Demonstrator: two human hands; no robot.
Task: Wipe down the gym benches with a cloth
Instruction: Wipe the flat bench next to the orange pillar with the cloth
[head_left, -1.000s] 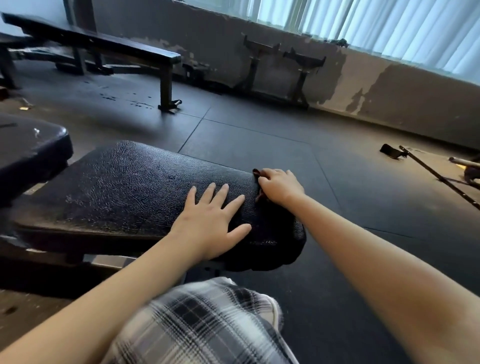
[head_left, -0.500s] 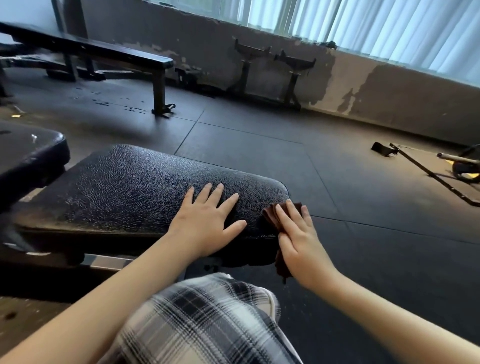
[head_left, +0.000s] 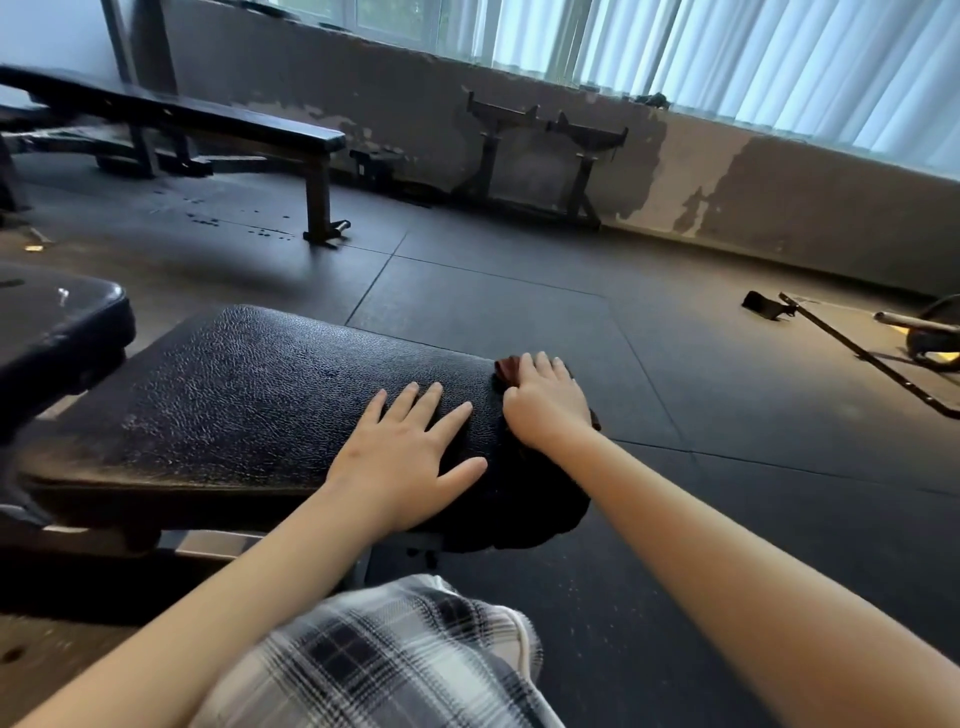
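L hand (head_left: 410, 457) flat, fingers spread, on bench pad (head_left: 234, 395); R hand (head_left: 545, 402) presses brown cloth (head_left: 506, 370) onto pad's end.

Cloth (head_left: 506, 370) mostly under right hand (head_left: 545, 402)
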